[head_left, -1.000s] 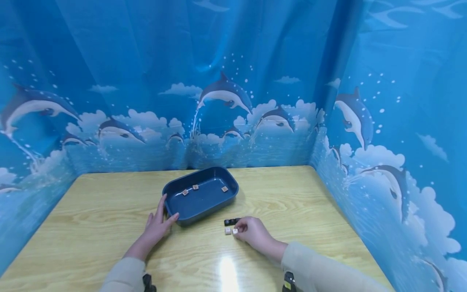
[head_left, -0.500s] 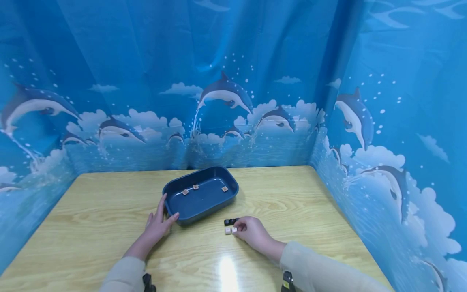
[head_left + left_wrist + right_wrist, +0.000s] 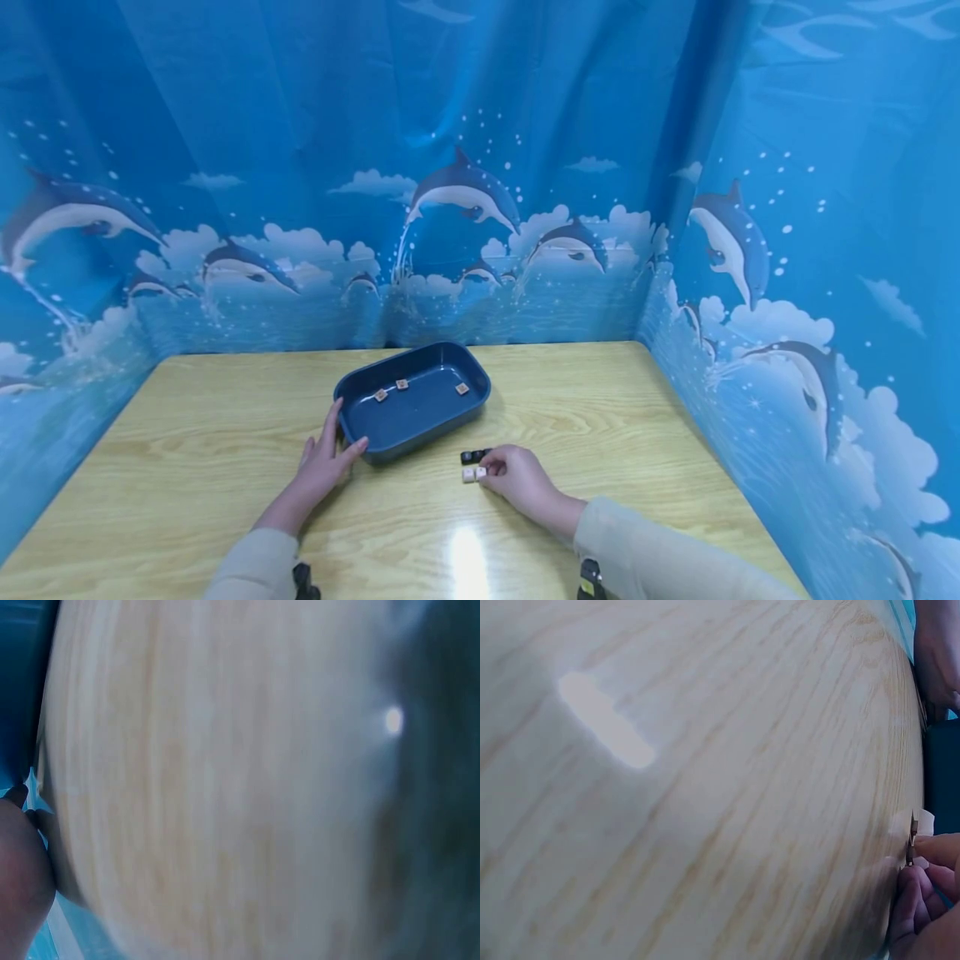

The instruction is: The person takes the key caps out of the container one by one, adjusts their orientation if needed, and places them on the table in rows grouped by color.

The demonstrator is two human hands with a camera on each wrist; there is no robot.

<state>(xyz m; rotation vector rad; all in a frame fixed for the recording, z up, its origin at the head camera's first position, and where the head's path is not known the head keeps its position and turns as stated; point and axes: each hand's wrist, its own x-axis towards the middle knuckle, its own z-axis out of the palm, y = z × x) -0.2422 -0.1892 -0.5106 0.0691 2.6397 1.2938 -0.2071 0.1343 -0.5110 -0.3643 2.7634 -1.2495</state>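
My right hand (image 3: 525,483) pinches a small white cube (image 3: 481,472) between thumb and fingertips, low on the wooden table. A second white cube (image 3: 468,475) sits right beside it on the left. Just behind them is a short row of small black cubes (image 3: 468,457), its right end partly hidden by my fingers. My left hand (image 3: 325,462) rests against the left end of a dark blue tray (image 3: 420,437), fingers spread, thumb at the near rim. In the right wrist view, my fingers (image 3: 937,851) and a white cube (image 3: 925,821) show at the right edge.
Inside the tray lie three small pale cubes with dark marks: one cube (image 3: 381,395) at left, another cube (image 3: 402,384) near it, a third cube (image 3: 462,388) at right. A blue dolphin-print curtain (image 3: 300,167) stands behind the wooden table (image 3: 600,400) and along its right side.
My right hand has slid the pinched white cube slightly left, closing the gap to the other white cube. The left hand and tray have stayed put.
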